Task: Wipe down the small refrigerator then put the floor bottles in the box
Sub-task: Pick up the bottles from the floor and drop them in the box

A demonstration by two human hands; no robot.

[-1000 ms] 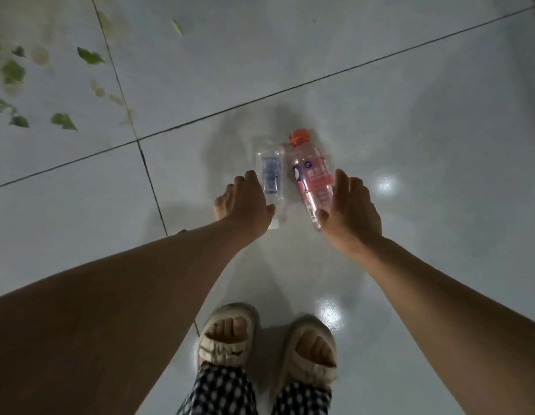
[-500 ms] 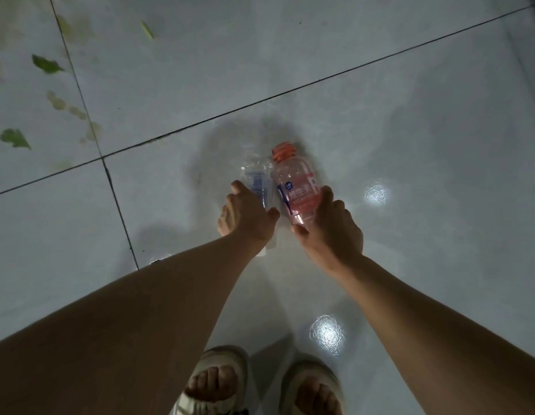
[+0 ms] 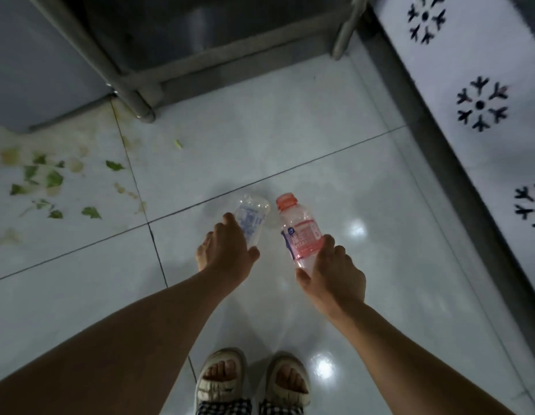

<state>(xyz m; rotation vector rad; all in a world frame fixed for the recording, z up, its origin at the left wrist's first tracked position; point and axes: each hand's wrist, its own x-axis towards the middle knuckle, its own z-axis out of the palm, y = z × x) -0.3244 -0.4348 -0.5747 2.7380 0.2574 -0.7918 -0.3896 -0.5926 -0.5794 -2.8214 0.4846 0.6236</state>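
Two bottles are held above the tiled floor (image 3: 335, 163): the left hand (image 3: 225, 254) grips a clear bottle (image 3: 250, 221), the right hand (image 3: 335, 278) grips a pink bottle (image 3: 300, 236) with an orange cap. Far left, green leaf scraps (image 3: 47, 181) and stains lie near a metal table leg (image 3: 131, 91). Sandalled feet (image 3: 251, 380) stand near.

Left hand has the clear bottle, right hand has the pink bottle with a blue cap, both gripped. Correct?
Not quite. In the head view the pink bottle in the right hand has an orange cap, not blue. The rest holds: the left hand grips the clear bottle.
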